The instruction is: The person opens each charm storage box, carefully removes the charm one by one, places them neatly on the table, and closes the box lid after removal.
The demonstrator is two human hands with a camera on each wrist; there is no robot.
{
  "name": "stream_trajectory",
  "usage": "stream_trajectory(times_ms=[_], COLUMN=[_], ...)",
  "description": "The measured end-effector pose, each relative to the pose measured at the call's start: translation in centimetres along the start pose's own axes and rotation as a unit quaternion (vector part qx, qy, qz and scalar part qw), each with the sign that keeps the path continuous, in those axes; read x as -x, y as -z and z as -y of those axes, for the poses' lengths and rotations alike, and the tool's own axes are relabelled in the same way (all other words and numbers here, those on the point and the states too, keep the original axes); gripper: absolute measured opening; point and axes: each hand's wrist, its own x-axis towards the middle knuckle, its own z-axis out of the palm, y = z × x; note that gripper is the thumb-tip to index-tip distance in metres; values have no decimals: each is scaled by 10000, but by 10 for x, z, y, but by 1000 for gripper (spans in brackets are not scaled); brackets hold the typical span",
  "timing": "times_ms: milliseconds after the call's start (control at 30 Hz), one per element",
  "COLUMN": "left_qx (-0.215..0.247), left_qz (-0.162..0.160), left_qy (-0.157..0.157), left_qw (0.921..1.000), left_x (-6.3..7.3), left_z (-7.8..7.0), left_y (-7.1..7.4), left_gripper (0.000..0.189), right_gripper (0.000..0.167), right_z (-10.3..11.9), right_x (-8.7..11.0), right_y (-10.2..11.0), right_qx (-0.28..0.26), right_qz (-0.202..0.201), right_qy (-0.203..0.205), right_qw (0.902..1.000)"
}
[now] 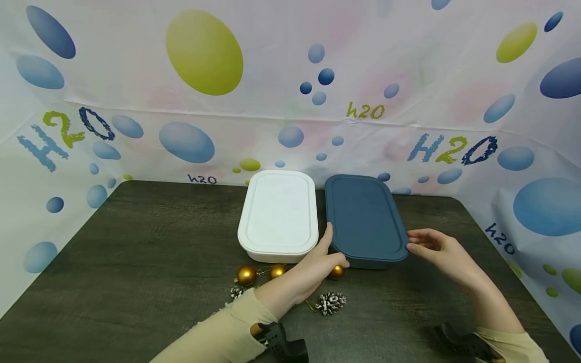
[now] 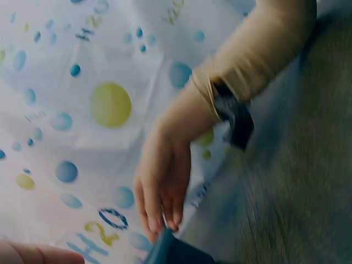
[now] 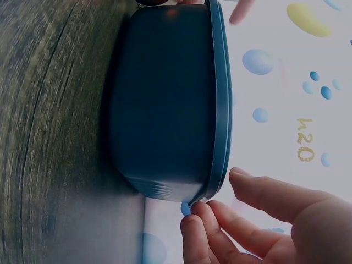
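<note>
A blue lidded box [image 1: 365,217] stands on the dark table, its lid on. My left hand [image 1: 317,269] is at the front left corner, thumb raised off the lid and fingertips near the rim. At the opposite front corner is my right hand [image 1: 438,252], its fingertips right at the lid's edge. In the right wrist view, the fingers [image 3: 212,220] are under the rim of the blue box [image 3: 165,104], with the thumb close beside the lid. The left wrist view shows the right hand [image 2: 162,187] with fingers extended down to the corner.
A white lidded box [image 1: 279,214] stands just left of the blue one. Gold baubles [image 1: 246,276] and frosted pine cones [image 1: 331,303] lie in front of the boxes, partly behind the left forearm. A patterned curtain [image 1: 272,75] hangs behind the table.
</note>
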Motion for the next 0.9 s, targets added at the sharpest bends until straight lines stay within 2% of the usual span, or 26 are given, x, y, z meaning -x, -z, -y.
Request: stream_trajectory(times_ms=[167, 367, 633, 900], left_qx=[140, 314, 264, 88], left_qz=[319, 116, -205, -551], left_qy=[75, -301, -488, -791], left_qw=[9994, 9990, 9982, 9953], left_x=[33, 65, 87, 102], left_z=[-7, -11, -11, -7], left_y=[12, 43, 89, 124], left_gripper=[89, 76, 63, 50], right_gripper=[56, 57, 56, 55], right_z=[2, 4, 3, 4], right_x=[-1, -2, -1, 1], right_y=[-2, -3, -3, -4], right_qx=[-4, -37, -43, -23], right_qz=[80, 135, 125, 140], right_qy=[28, 13, 15, 45], right_qw=[10000, 9999, 9999, 9999])
